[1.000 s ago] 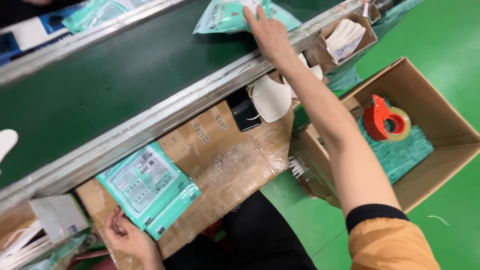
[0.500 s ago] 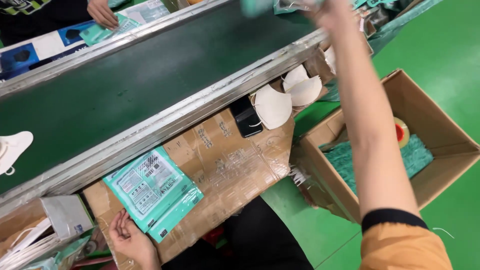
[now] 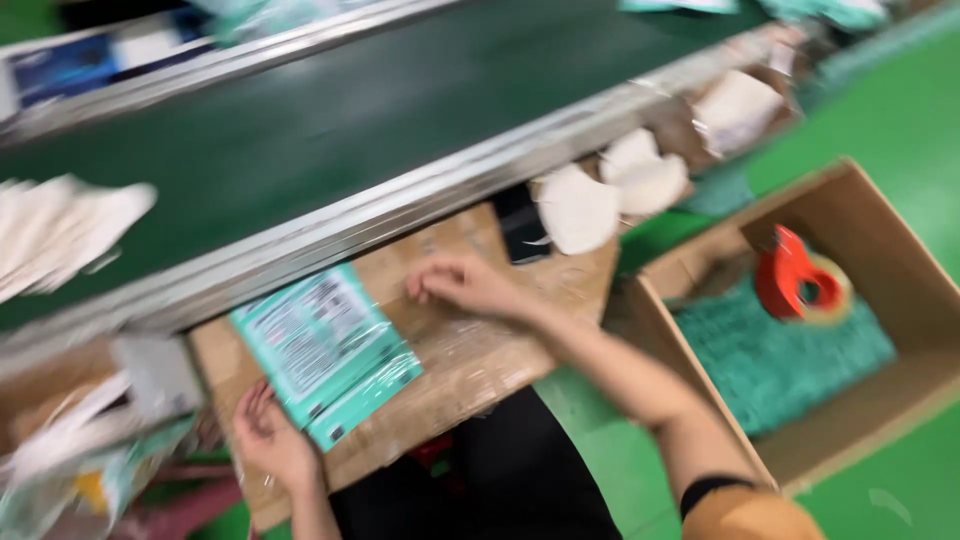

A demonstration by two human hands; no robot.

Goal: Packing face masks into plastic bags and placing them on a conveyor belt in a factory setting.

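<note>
Flat stack of teal plastic packets (image 3: pixel 325 352) with a white printed panel, glossy and rectangular, lying tilted on the cardboard tabletop (image 3: pixel 470 370) near its left end. Left hand (image 3: pixel 272 440) at the stack's lower left corner, fingers loosely open and resting against the packet edge, not clearly gripping it. Right hand (image 3: pixel 465 285) just right of the stack, palm down on the brown, tape-wrapped cardboard, fingers curled loosely, nothing visible in it, though blur hides the fingertips. Behind the tabletop, a slanted silvery metal rail (image 3: pixel 420 205) bordering a dark green conveyor belt (image 3: pixel 330 110), smooth and matte. On the belt at far left, a blurred heap of white masks (image 3: pixel 60 235). More white cup-shaped masks (image 3: pixel 610 195) hanging just below the rail, beyond the right hand, beside a dark flat object (image 3: pixel 520 225) too blurred to identify. To the right, an open brown cardboard box (image 3: pixel 890 390) on the green floor (image 3: pixel 900 110), holding a bed of teal packets (image 3: pixel 780 355) with a red tape dispenser (image 3: pixel 795 275) and its roll resting on top.
</note>
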